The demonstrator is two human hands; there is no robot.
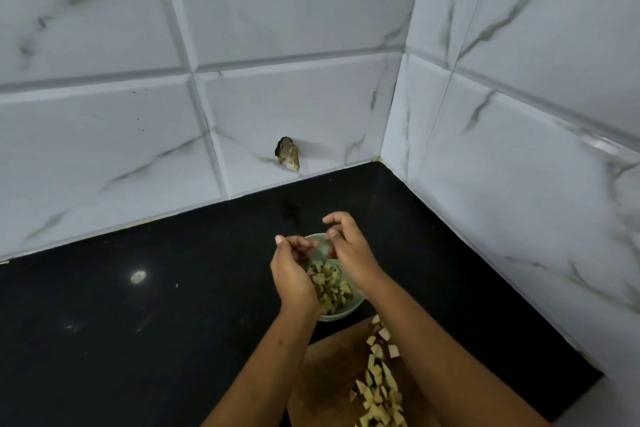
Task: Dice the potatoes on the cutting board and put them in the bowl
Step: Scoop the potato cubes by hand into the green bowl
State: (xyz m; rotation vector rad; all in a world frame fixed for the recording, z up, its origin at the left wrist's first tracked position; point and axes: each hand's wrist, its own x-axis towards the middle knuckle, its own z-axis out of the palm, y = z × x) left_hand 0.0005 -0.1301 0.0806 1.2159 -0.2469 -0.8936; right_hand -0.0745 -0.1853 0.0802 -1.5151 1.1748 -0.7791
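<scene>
A pale green bowl [341, 314] stands on the black counter and holds several diced potato pieces [330, 282]. Both hands hover over it. My left hand [294, 274] is cupped above the bowl's left side, fingers loosely curled, and no piece shows in it. My right hand [346, 246] hangs over the bowl's far rim with its fingers curled and the thumb near the fingertips; nothing is visible in its grasp. Nearer to me lies the wooden cutting board [329, 371], with more potato cubes [379, 388] strewn along its right side, partly behind my right forearm.
The black counter [138, 340] stretches to the left. White marble-look tiled walls meet in a corner behind and to the right of the bowl. A small dark hole [287, 152] with a bit of debris marks the back wall just above the counter.
</scene>
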